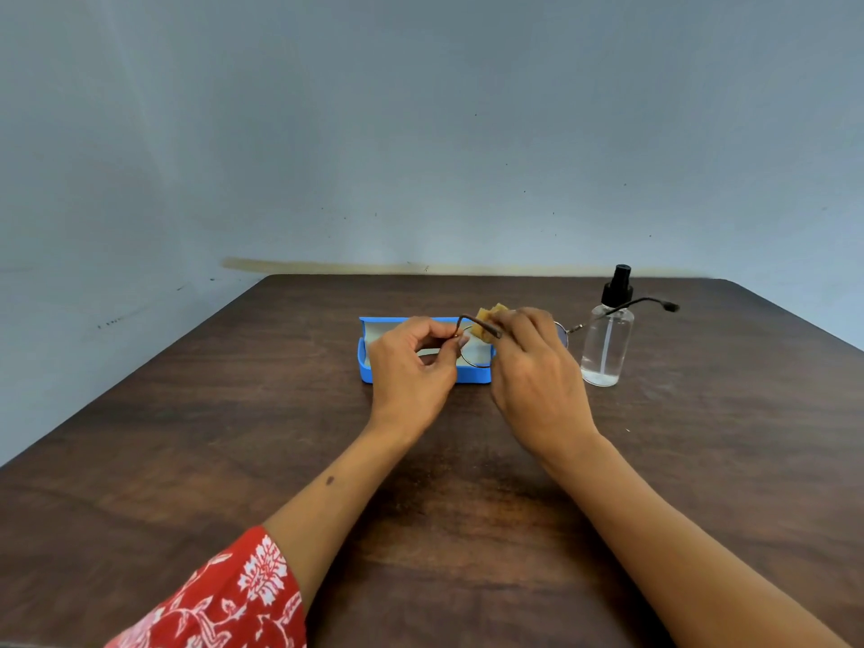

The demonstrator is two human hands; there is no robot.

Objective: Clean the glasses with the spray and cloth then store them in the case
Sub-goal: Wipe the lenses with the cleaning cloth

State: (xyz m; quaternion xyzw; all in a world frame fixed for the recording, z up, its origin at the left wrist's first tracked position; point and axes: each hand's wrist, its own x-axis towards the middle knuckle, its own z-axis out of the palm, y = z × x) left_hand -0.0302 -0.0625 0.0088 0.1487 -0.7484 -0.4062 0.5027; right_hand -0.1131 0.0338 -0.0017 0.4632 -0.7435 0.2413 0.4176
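Thin-framed round glasses (472, 355) hang in the air just above the open blue case (374, 376). My left hand (414, 367) pinches the hinge end of the frame's left side. My right hand (533, 367) holds a small yellow cloth (488, 320) against the other lens, which it mostly hides. One temple arm (645, 302) sticks out to the right, passing the spray bottle. The clear spray bottle (608, 339) with a black nozzle stands upright just right of my right hand.
Everything sits on a dark wooden table (234, 437) against a pale blue-grey wall. The table's far edge runs just behind the case and the bottle. A red patterned sleeve (224, 600) shows at the lower left.
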